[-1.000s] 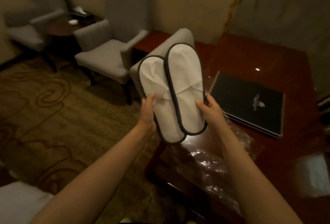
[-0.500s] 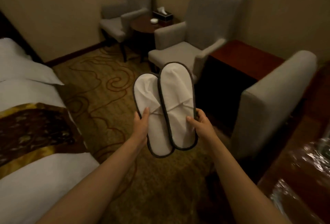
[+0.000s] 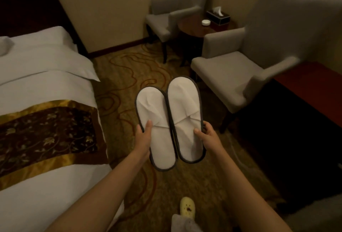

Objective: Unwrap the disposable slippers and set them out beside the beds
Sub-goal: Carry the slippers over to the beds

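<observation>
Bed [image 3: 46, 87] on my left, white cover with a brown-gold runner [image 3: 46, 133] across it. The carpet [image 3: 125, 76] strip alongside is bare, so that's my drop zone for the pair.

Left hand [image 3: 143, 137] pinches the left slipper [image 3: 157, 126] at its outer edge, thumb on top near the strap, fingers under the sole. Gripping at the side keeps the sole flat and the toe pointing away from me.

Right hand [image 3: 208, 135] does the same on the right slipper [image 3: 185, 119], thumb on the upper, fingers wrapped behind the rim. The two slippers sit side by side, inner edges touching or slightly overlapped. Both are in the air over the carpet, between the bed and the armchair [image 3: 249, 69], nothing set down yet. No wrapper visible on them, so I judge unwrapping done for this pair.

One hand per slipper means I can lower both at once and they land paired and parallel.

Far right: second chair [image 3: 166, 20] and a small round tabletop [image 3: 192, 26] with a tissue box [image 3: 218, 17]. Low in the frame is something yellow [image 3: 187, 207], probably my own footwear, too dim to be sure.
</observation>
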A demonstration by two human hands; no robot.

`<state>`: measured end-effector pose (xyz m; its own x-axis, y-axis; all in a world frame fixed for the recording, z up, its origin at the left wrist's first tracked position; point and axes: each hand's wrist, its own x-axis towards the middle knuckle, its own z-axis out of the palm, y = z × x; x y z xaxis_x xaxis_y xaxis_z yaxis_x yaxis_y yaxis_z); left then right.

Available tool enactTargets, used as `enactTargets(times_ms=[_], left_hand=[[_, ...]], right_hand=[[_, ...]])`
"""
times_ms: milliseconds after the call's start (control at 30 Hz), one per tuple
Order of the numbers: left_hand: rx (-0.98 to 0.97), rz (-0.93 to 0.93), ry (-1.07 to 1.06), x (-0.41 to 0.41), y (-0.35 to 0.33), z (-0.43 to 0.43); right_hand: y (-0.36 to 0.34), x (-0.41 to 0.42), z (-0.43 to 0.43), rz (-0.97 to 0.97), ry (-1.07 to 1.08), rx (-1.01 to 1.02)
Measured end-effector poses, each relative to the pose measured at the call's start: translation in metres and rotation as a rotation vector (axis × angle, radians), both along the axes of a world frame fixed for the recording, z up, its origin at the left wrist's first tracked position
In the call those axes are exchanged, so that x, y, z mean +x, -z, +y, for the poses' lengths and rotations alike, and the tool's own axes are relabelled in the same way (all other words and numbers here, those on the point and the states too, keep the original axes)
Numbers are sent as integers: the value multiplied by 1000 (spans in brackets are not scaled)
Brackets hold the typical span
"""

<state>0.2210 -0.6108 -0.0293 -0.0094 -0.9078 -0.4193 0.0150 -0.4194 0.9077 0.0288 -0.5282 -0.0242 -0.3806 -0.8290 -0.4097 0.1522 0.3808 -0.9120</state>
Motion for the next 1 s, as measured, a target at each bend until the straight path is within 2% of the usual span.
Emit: enactTargets(times_ms=[133,400,767,1000], left_hand=[[4,-12,-59,-21,1,-58],[63,-41,-186,-39,1,-173],[112,-24,-258,-38,15,-357],[106,-71,-299,-41,12,-467]], right_hand=[[0,-27,-69,5,-70,62],[-12,-63,-204,26,-199,60],[-12,-63,-409,118,-288,85],[-13,-65,-525,99,-350,112]])
